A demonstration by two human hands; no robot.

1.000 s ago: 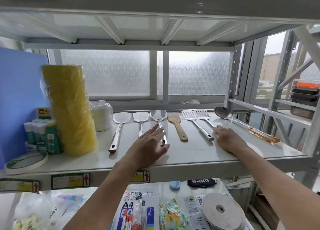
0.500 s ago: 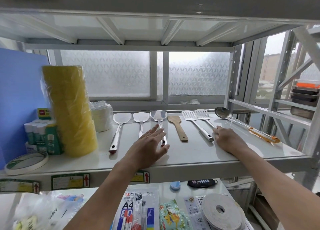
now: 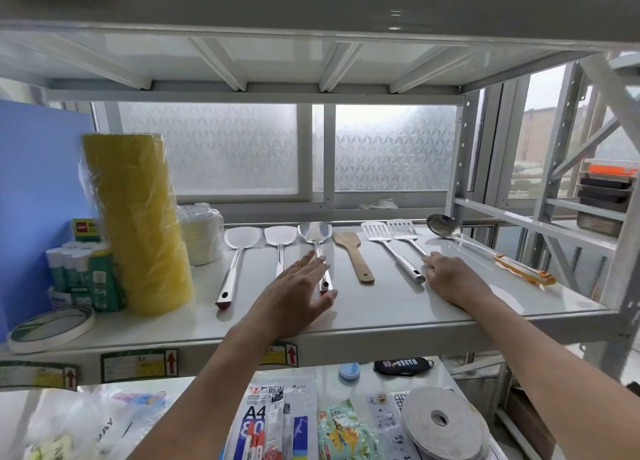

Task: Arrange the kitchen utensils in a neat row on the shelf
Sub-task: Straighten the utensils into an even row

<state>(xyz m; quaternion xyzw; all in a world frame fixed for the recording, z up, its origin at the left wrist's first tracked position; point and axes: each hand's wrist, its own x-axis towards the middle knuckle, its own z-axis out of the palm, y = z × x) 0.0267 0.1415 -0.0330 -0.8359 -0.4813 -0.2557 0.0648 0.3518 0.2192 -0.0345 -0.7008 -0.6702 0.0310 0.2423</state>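
Several utensils lie in a row on the white shelf, heads toward the window. From the left come three steel turners, a wooden spatula, two slotted turners and a ladle with an orange handle that angles off to the right. My left hand lies flat with fingers apart over the second turner's handle, its thumb by the third turner's handle end. My right hand curls over the handle of the right slotted turner.
A tall wrapped stack of yellow tape, glue sticks, a flat tape roll and wrapped white lids fill the shelf's left end. A steel upright stands at the back right. The lower shelf holds an A4 pack and a white tape roll.
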